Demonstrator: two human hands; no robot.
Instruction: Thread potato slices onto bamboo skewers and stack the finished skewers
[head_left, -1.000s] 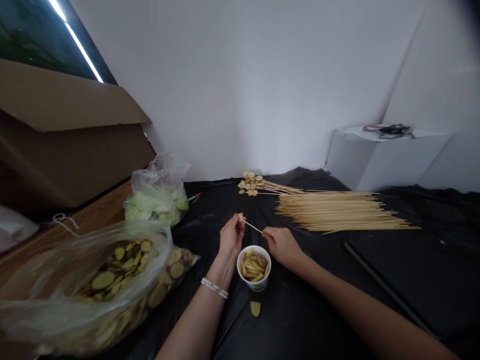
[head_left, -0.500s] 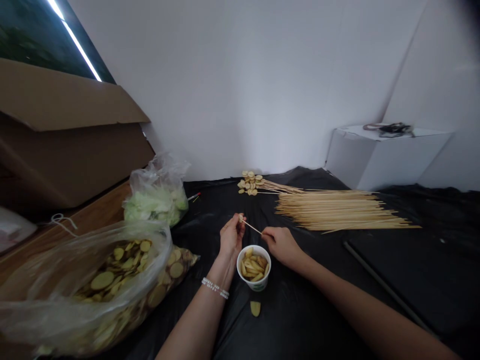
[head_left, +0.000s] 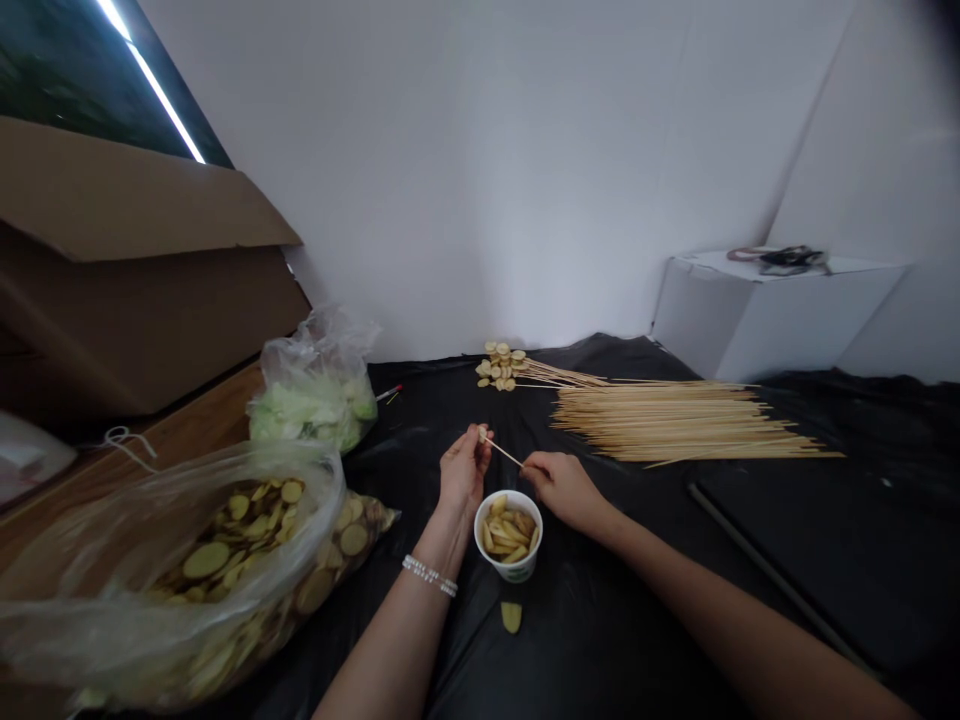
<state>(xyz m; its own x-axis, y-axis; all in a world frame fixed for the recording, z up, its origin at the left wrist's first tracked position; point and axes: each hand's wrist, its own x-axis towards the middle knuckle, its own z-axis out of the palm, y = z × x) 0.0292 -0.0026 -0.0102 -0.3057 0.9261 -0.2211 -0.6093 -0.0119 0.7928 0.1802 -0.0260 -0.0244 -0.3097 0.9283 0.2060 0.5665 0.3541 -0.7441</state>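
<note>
left hand [head_left: 463, 472] pinching bamboo skewer [head_left: 502, 452] just below potato slice [head_left: 482, 434] | right hand [head_left: 564, 490] closed on skewer's near end | long axis slanting, slice end far-left, held just far of paper cup [head_left: 508, 535] | bag of potato slices [head_left: 247, 570] near-left | loose skewers [head_left: 675, 425] far-right

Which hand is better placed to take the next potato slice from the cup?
Right hand, probably: it sits beside the paper cup at the end of the skewer, while the left hand pinches the tip with a slice.
</note>
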